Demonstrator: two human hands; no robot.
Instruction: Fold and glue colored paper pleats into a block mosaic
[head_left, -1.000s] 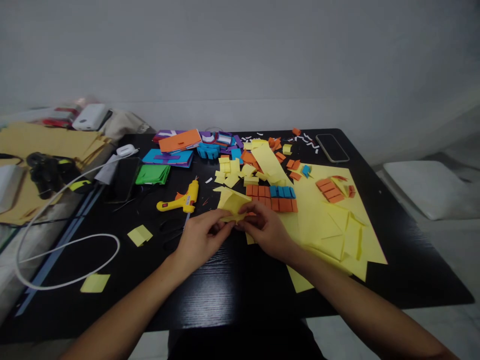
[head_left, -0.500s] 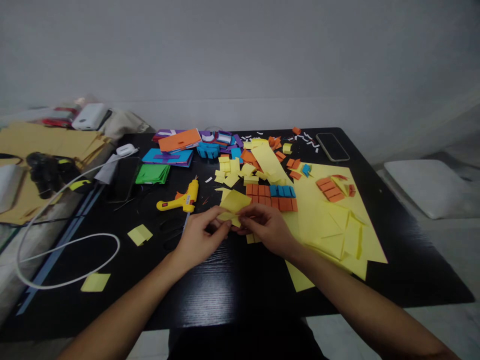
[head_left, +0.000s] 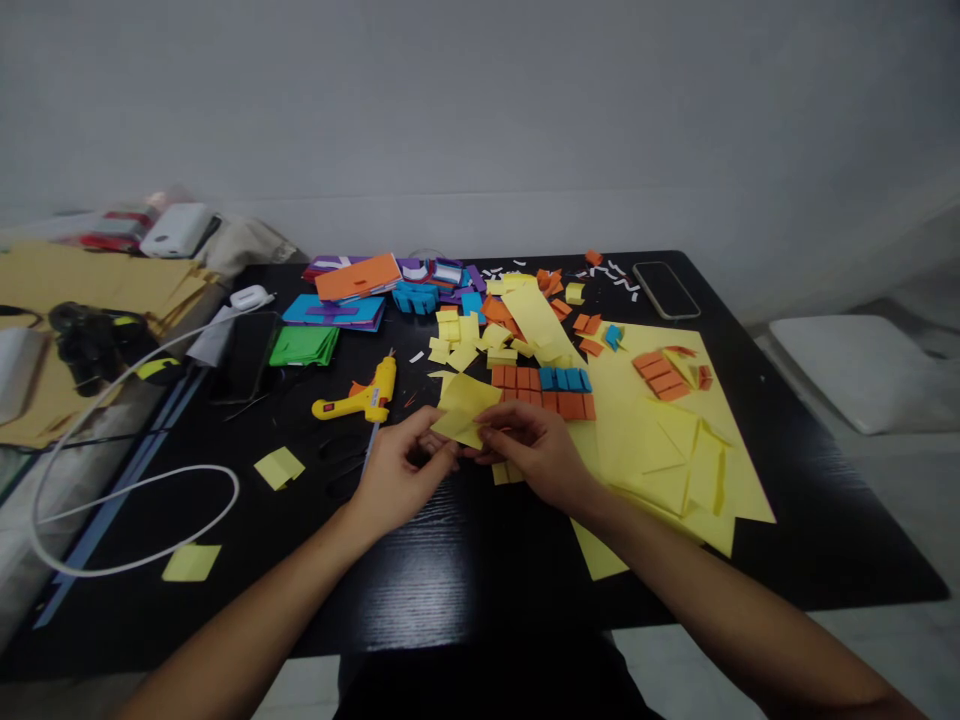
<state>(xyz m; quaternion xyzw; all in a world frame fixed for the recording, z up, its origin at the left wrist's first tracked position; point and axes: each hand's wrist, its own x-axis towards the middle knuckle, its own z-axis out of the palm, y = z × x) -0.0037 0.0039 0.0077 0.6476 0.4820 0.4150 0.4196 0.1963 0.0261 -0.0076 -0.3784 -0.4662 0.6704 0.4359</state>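
Between my two hands is a small piece of yellow paper [head_left: 466, 408], held above the table's middle. My left hand [head_left: 405, 465] pinches its left side, thumb pointing inward. On the right edge, the fingers and thumb of my right hand [head_left: 534, 450] are closed. Just behind the hands lie rows of folded orange paper pieces [head_left: 570, 406] and blue paper pieces [head_left: 566, 380]. A yellow glue gun [head_left: 367, 395] rests left of the paper, and dark-handled scissors [head_left: 341, 460] lie partly behind my left hand.
Large yellow sheets [head_left: 731, 440] cover the right side. Yellow scraps [head_left: 465, 335], green paper [head_left: 305, 346] and an orange folded piece [head_left: 360, 278] lie farther back. A phone [head_left: 666, 290] is at the back right. A white cable [head_left: 232, 490] loops on the left near loose yellow squares [head_left: 279, 467].
The yellow paper, creased with a lower flap visible before, now shows as one flatter face tilted toward me. Both hands stay in nearly the same place.
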